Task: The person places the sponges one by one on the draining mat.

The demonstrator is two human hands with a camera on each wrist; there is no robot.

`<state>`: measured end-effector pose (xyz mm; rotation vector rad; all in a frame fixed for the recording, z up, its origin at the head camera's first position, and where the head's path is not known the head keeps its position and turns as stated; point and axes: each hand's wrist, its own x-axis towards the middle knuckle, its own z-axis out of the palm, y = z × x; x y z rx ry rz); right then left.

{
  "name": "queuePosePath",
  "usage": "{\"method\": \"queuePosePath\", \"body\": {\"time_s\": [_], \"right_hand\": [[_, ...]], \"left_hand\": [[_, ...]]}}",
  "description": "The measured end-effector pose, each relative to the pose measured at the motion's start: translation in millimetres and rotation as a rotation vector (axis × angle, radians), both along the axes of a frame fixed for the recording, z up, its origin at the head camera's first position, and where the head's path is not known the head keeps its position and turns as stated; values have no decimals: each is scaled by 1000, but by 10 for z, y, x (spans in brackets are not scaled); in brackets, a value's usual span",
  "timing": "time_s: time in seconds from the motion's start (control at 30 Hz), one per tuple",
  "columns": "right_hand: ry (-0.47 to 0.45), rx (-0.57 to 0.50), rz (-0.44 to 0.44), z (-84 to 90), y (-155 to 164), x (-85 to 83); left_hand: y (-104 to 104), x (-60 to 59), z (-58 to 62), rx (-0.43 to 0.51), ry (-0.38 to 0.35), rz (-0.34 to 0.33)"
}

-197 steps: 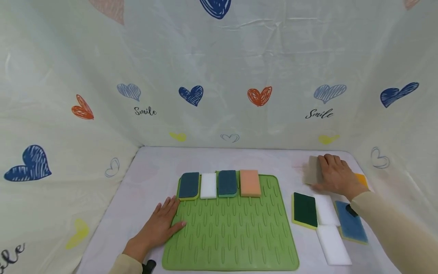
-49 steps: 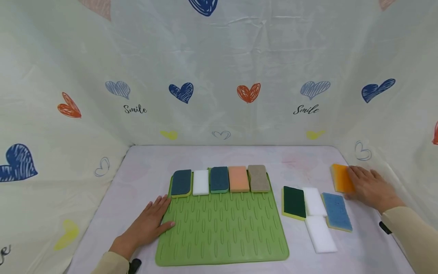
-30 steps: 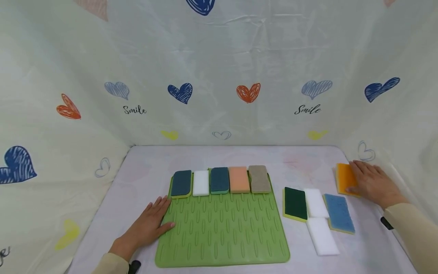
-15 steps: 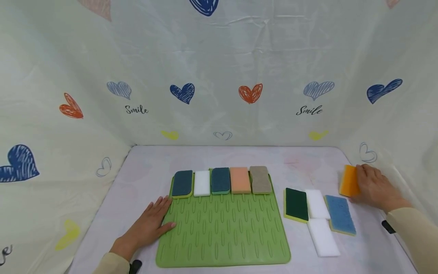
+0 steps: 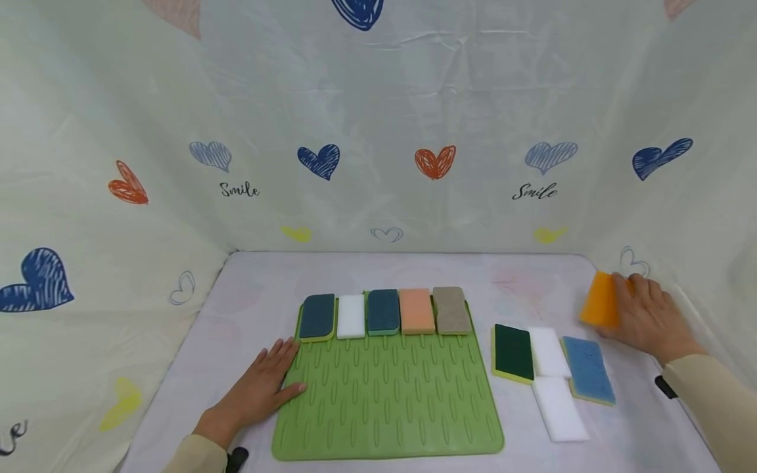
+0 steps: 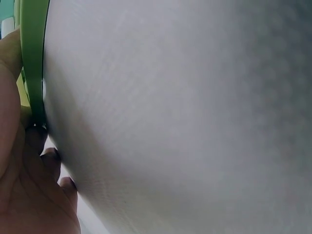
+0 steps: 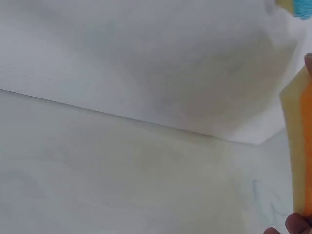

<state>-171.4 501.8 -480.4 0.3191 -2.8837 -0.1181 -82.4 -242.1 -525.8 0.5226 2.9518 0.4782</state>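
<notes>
Going L to R. Bg first: backdrop cloth [image 5: 378, 98] w/ printed hearts is hung behind & along both sides of the bench [image 5: 195, 348]. Left grip [image 5: 257, 386] is laid flat at the L edge of the green mat [image 5: 387, 407], fingers straight, thumb rested over the rim, so it's released, nothing grasped.

Along the mat's far edge 5 pcs are lined up close together: yellow-edged navy sponge [image 5: 317, 315], narrow white pad [image 5: 351, 316], teal-edged navy sponge [image 5: 383, 311], peach sponge [image 5: 416, 311], tan sponge [image 5: 453, 310].

Off the mat's R side, 4 more are grouped on the bench: dark green sponge [image 5: 512, 351], upper white pad [image 5: 549, 353], lower white pad [image 5: 560, 408] set nearer the cam, then blue sponge [image 5: 589, 370]. Exact contact b/w those can't be told.

Far R, the orange sponge [image 5: 600, 302] is held tilted, just past the blue one; its pale yellow layer is shown in the R wrist cam. It's grasped b/w thumb & fingers by the right grip [image 5: 649, 322], beige sleeve [image 5: 710, 401] behind.
</notes>
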Motion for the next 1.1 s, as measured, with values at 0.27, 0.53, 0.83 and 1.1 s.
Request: {"method": "queuePosePath", "body": {"time_s": [0.27,0.53,0.83,1.1], "right_hand": [[47,76,28,193,-537,-115],[93,106,113,283,-1080,-172],[131,91,227,304,-1601,-174],[225,65,354,258,-2152,-116]], "left_hand": [[-6,6,26,2,-17,0],[-12,-1,27,13,-19,-14],[-14,-15,53,14,-42,-16],[-48,-21,37,11,-29,-21]]}}
